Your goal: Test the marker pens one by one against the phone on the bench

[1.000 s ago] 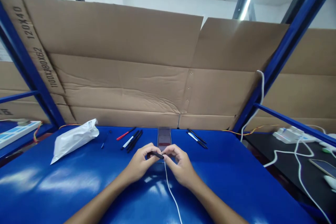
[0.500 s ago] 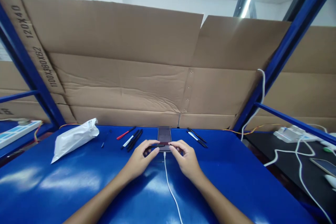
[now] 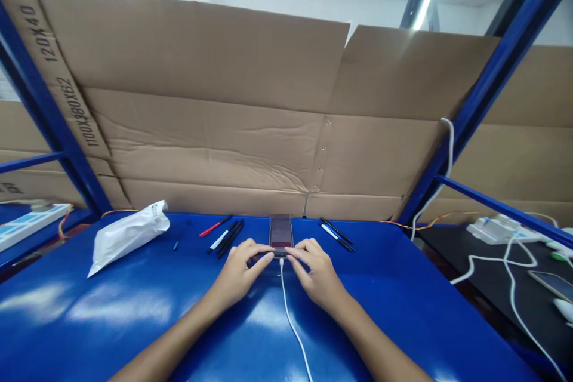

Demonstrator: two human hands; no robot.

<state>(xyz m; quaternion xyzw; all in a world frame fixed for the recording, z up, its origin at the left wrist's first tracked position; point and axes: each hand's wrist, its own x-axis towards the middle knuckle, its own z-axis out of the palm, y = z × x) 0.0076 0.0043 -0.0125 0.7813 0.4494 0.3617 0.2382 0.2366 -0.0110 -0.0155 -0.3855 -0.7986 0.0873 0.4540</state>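
Note:
A dark smartphone (image 3: pixel 280 233) lies on the blue table (image 3: pixel 89 310) with its lower end between my hands, and a white cable (image 3: pixel 289 316) runs from that end towards me. The fingertips of my left hand (image 3: pixel 242 268) and my right hand (image 3: pixel 316 268) meet on that lower end. Any small black piece there is hidden by my fingers. Beyond my left hand lie several black pens (image 3: pixel 230 237) and a red pen (image 3: pixel 215 226). Further left are a white plastic bag (image 3: pixel 128 237) and a thin black stylus (image 3: pixel 181 235).
Several black and white pens (image 3: pixel 336 236) lie beyond my right hand. Cardboard sheets (image 3: pixel 215 131) stand behind the table between blue shelf uprights (image 3: pixel 487 95). On a black surface to the right are a white power strip (image 3: pixel 496 230), cables and another phone (image 3: pixel 551 284).
Both hands have moved forward to the phone's lower end. The small black piece they held earlier no longer shows.

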